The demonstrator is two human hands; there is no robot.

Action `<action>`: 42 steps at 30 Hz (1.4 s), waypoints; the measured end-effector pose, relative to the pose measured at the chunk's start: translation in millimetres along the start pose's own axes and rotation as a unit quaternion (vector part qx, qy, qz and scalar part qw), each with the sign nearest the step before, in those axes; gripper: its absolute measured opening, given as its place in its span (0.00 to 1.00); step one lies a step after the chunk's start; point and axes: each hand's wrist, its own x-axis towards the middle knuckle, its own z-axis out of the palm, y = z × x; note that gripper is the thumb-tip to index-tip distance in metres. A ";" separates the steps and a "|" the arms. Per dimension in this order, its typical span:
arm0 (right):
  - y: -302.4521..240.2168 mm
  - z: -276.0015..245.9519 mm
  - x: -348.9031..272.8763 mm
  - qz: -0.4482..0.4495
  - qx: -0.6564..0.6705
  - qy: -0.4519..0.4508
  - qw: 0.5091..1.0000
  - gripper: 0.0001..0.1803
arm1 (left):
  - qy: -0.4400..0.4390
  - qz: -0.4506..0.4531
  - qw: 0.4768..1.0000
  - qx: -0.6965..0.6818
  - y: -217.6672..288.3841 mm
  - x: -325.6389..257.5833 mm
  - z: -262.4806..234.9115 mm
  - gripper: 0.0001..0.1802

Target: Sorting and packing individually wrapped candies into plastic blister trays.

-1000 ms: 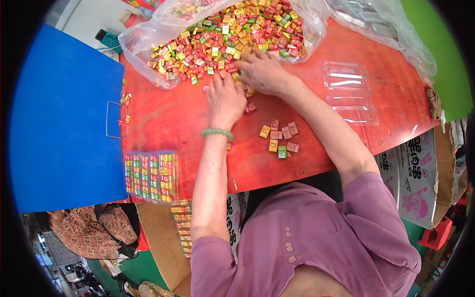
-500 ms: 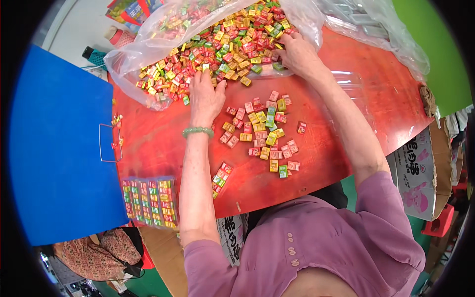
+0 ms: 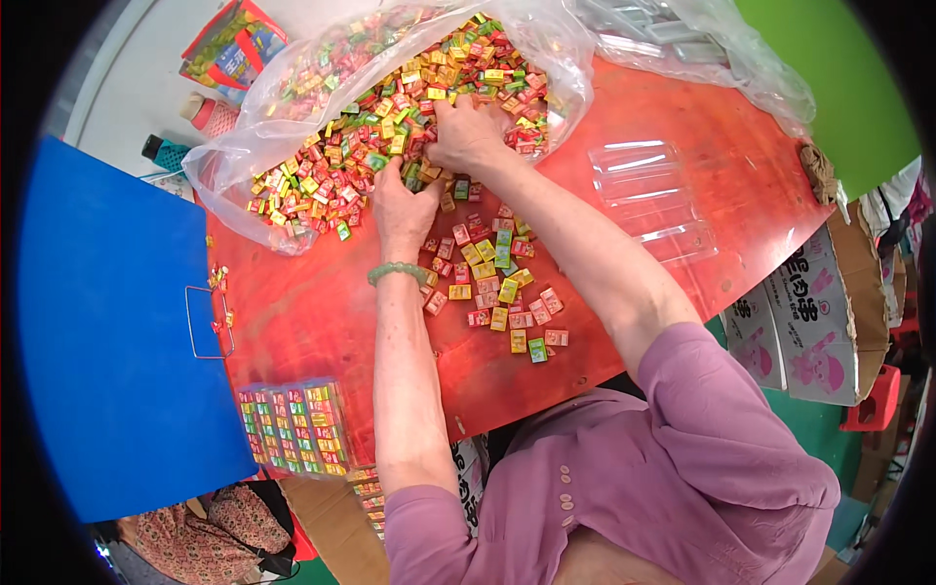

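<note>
A heap of tiny red, yellow, green and orange wrapped boxes (image 3: 331,180) spills from a clear plastic bag (image 3: 219,175) across the far side of the red table. My left hand (image 3: 403,210), below a green bead bracelet (image 3: 398,273), touches the heap's near edge with thumb and fingers apart. By its fingertips a green box (image 3: 377,162) is blurred. My right hand (image 3: 468,138) reaches into the middle of the heap, its thumb apart from the fingers; the fingertips are partly lost among the boxes. Nearer me lie loose little boxes (image 3: 487,285), scattered on the tabletop.
A clear tray packed with rows of the boxes (image 3: 292,429) sits at the table's near left. Empty clear trays (image 3: 651,190) lie at right. A blue panel (image 3: 117,331) borders the left side, with a wire loop (image 3: 210,322) beside it. A cardboard carton (image 3: 804,312) stands at right.
My right hand has moved left from the heap's right edge to its middle, close to my left hand. The view has shifted slightly, and my left forearm now covers the short row of boxes.
</note>
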 end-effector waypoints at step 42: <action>188.7 -98.0 58.8 -0.028 0.244 0.088 0.965 0.18 | 0.042 0.066 0.994 -0.077 22.5 -14.9 4.6 0.19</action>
